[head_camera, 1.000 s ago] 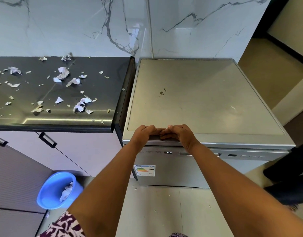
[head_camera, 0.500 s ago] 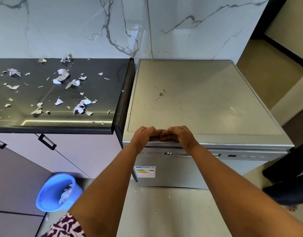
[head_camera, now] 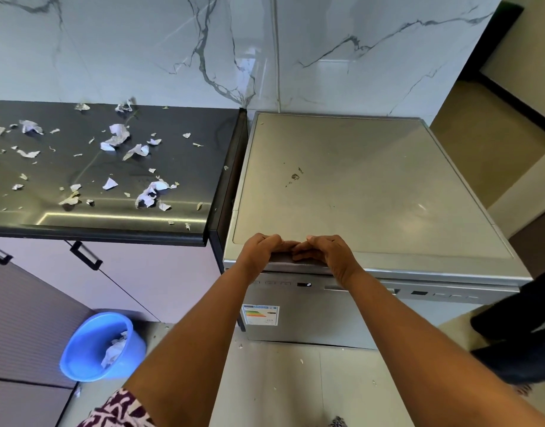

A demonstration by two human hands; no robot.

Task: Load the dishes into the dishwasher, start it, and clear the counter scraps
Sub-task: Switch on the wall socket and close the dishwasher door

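L+R hands on dishwasher, fingertips unclear.

A white marble wall with grey veins fills the back, and at the far right a beige wall with a dark skirting strip runs off along a tan floor. At the lower left stand pale lilac cabinet doors with black bar handles. Just in front of them, near the left edge of the light tiled floor, a blue bucket stands tilted and holds crumpled white paper. At the floor's right edge are another person's legs in dark trousers.
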